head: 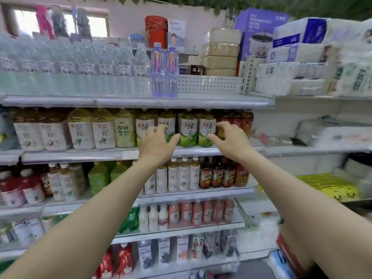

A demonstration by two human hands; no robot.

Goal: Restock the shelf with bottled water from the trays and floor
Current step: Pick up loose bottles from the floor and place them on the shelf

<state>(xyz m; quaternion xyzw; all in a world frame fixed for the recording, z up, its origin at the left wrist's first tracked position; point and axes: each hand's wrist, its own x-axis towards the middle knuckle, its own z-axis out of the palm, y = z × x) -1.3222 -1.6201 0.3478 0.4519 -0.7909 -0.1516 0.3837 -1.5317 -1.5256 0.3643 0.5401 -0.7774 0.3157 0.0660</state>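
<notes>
Clear water bottles (80,67) fill the top shelf (141,102) from its left edge to the middle, ending at two purple-tinted bottles (165,71). To their right, shelf surface lies open before a perforated panel (209,85). Left hand (159,141) and right hand (227,137) hover before the green tea bottles (187,129) one shelf below, with fingers (223,124) spread wide and holding nothing.

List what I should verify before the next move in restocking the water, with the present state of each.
1. Left hand and right hand free: ok, both hold nothing.
2. Bottle ready to place: not ok, none in the hands.
3. Free space on the top shelf, right of the purple bottles: ok.
4. Clear water bottles stand upright: ok.
5. Trays and floor stock within reach: cannot tell, not clearly in view.
</notes>
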